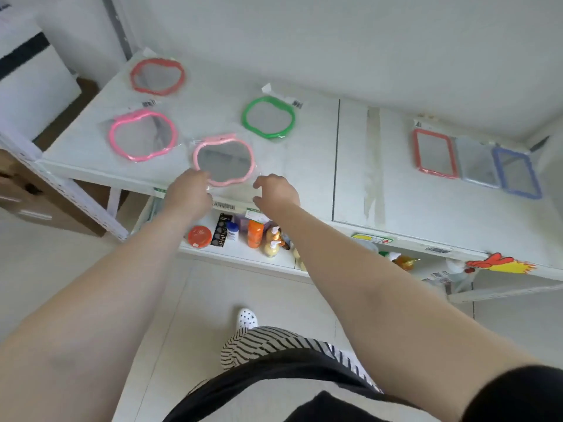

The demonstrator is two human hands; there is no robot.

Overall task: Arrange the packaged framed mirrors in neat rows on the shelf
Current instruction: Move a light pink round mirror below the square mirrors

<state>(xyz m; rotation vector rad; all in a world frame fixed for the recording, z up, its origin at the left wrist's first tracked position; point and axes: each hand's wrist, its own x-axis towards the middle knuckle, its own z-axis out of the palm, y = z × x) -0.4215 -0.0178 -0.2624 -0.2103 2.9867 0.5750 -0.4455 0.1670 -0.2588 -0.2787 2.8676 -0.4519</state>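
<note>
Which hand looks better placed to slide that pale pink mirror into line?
Probably the left hand: it already touches the pale pink mirror at its near edge. The right hand is at the packaging's corner.

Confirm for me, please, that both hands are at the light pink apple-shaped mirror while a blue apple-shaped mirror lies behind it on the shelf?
Not quite: the head view shows the mirror behind the light pink mirror is green, not blue. Both hands, left and right, are there.

Seven bagged mirrors (224, 159) flat on shelf (304, 166); scattered
</note>
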